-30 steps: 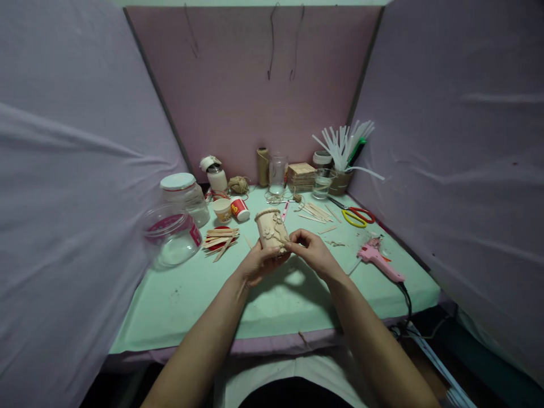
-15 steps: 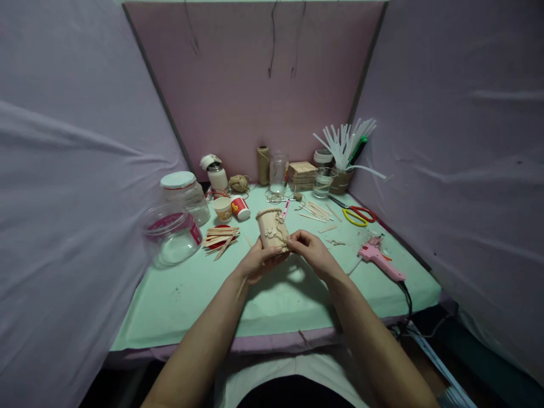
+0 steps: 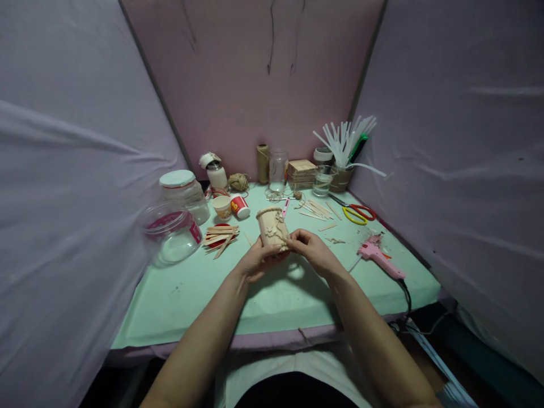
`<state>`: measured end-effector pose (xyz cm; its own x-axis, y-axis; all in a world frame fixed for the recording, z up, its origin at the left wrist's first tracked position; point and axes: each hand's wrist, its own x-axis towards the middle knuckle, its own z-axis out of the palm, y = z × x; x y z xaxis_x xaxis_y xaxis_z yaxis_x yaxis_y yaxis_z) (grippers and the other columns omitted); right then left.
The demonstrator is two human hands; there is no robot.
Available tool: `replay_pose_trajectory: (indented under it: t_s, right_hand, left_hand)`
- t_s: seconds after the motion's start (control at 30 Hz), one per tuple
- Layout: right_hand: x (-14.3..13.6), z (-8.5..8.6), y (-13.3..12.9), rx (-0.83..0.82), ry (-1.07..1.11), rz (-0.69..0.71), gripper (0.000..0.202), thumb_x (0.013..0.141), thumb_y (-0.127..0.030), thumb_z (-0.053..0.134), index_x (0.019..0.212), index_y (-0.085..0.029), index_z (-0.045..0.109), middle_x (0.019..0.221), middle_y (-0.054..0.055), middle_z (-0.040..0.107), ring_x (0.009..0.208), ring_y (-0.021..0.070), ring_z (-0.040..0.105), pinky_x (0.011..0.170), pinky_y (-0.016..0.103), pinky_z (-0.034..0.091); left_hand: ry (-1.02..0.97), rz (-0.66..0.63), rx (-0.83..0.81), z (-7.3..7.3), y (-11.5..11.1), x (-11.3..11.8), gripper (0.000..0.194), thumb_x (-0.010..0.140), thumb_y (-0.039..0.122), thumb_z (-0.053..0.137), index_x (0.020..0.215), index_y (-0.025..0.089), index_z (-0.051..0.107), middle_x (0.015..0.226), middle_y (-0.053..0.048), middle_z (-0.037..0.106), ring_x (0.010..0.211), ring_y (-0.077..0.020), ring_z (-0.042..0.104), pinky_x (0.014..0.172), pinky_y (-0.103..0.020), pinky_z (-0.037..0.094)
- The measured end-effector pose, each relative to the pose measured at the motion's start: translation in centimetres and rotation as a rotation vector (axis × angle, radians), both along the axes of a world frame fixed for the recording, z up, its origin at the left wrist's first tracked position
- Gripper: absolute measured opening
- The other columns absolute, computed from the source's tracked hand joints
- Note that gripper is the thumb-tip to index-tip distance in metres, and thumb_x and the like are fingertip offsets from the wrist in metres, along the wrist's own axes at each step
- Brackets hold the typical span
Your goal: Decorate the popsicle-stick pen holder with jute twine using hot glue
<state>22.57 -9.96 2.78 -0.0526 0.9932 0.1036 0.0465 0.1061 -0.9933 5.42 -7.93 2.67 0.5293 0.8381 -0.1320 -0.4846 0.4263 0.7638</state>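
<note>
Left hand [image 3: 255,262]: cups the wooden cup [image 3: 272,228] from below and behind, fingers wrapped round its lower wall, closed firmly on it.
Wooden cup: held just above the green table [image 3: 191,294], tilted slightly left, mouth up; twine rim and small flower pieces on its side.
Handling: probably light and stiff, but the glued trims look fragile; best held by the plain lower wall.
Right hand [image 3: 312,252]: fingertips pinched against the cup's right side at the decoration; whether they hold a small piece is unclear.
Glue gun [image 3: 378,258]: lies well to the right.
</note>
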Motion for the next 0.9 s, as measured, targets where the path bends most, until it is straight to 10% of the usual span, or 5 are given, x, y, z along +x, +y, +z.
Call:
replay_pose_trajectory:
  t_s: [0.37, 0.9]
  right_hand:
    - [-0.6, -1.5, -0.5, 0.712, -0.226, -0.269, 0.019, 0.086, -0.023, 0.068, 0.101, -0.029, 0.076, 0.091, 0.004, 0.065, 0.087, 0.0188, 0.061, 0.08, 0.035, 0.051]
    - [-1.0, -2.2, -0.3, 0.776, -0.264, -0.319, 0.021, 0.086, -0.018, 0.067, 0.098, -0.031, 0.077, 0.087, 0.003, 0.068, 0.084, 0.0181, 0.062, 0.076, 0.034, 0.053]
  left_hand:
    - [-0.164, 0.063, -0.255, 1.6, 0.2, 0.2, 0.028, 0.092, 0.029, 0.052, 0.111, 0.011, 0.062, 0.097, -0.01, 0.072, 0.08, -0.018, 0.069, 0.076, -0.033, 0.057]
    - [-0.124, 0.069, -0.231, 0.6, 0.2, 0.6, 0.025, 0.095, 0.029, 0.051, 0.108, 0.01, 0.062, 0.098, -0.01, 0.07, 0.083, -0.0165, 0.067, 0.081, -0.032, 0.055]
